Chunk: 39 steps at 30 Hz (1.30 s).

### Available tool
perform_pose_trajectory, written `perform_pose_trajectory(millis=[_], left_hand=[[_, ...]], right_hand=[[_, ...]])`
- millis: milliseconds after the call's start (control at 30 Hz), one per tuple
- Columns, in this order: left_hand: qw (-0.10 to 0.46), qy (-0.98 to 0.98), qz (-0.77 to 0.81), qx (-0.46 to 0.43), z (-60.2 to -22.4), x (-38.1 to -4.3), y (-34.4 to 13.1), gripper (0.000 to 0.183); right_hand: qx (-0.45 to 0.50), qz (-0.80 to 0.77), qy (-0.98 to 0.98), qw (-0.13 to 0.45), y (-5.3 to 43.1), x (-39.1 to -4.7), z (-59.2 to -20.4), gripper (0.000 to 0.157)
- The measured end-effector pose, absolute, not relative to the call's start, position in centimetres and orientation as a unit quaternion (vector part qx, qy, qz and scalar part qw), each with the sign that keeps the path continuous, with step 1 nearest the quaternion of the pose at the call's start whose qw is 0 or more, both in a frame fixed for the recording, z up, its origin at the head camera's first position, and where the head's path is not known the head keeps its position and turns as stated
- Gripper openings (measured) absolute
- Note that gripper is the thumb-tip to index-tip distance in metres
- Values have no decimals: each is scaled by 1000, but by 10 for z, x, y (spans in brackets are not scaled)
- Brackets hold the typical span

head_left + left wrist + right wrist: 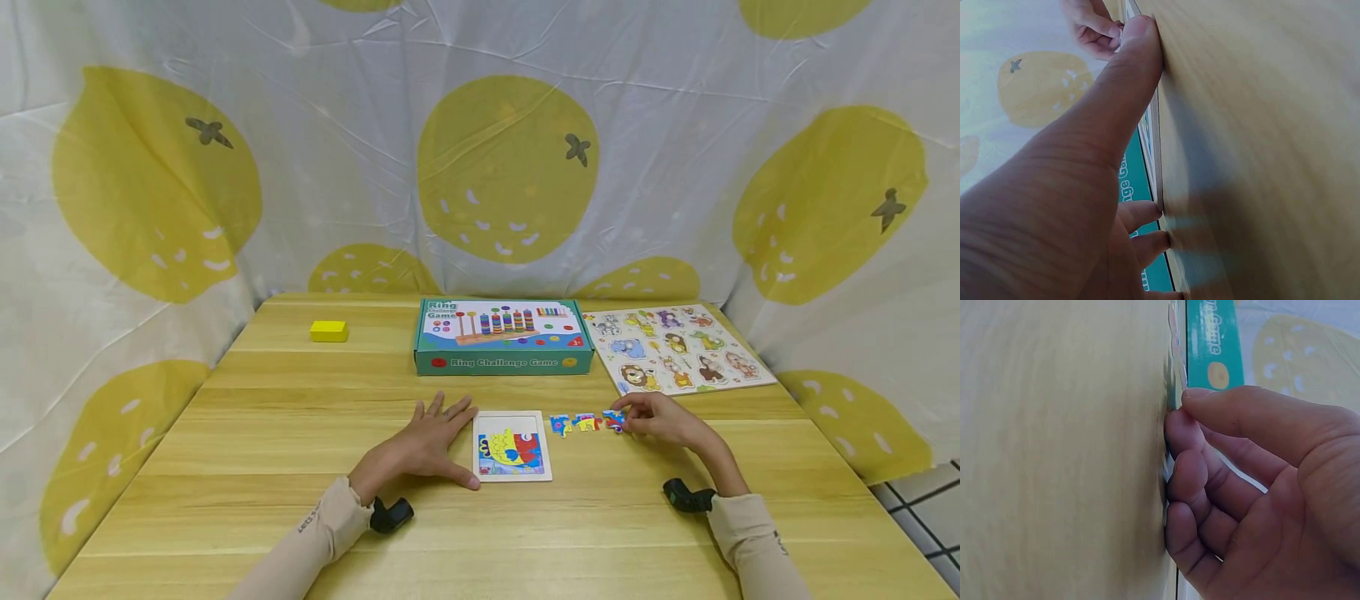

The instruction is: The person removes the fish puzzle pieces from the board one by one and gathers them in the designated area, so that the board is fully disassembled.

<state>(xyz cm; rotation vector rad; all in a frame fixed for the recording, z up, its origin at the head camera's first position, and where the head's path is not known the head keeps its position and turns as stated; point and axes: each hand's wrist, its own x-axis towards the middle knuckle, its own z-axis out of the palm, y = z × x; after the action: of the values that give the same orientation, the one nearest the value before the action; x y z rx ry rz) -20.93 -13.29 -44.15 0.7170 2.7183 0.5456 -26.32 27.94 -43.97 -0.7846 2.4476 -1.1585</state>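
Observation:
A small square puzzle tray (546, 467) lies on the table, its lower part filled with a yellow and red fish picture and its upper strip bare wood. My left hand (422, 443) is spread flat along the tray's left side, thumb at the near corner and fingertips by the far corner. Right of the tray, two jigsaw pieces (587, 422) lie in a row. At the row's right end, my right hand (662, 419) pinches a blue and red jigsaw piece (613, 420) between thumb and forefinger, low over the tabletop. In the right wrist view the other fingers (1186, 478) are curled by the wood.
Behind the tray stands a green Ring Challenge Game box (502, 362). An animal puzzle board (678, 350) lies at the back right, close beyond my right hand. A yellow block (328, 332) sits at the back left. A lemon-print cloth (510, 167) hangs behind the table.

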Motion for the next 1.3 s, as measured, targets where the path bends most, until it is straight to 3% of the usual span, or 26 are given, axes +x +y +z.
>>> perform_pose_trajectory(millis=[1300], left_hand=[[133, 939, 192, 251, -441, -209, -133, 111]], right_hand=[[-260, -396, 869, 144, 278, -262, -439, 25]])
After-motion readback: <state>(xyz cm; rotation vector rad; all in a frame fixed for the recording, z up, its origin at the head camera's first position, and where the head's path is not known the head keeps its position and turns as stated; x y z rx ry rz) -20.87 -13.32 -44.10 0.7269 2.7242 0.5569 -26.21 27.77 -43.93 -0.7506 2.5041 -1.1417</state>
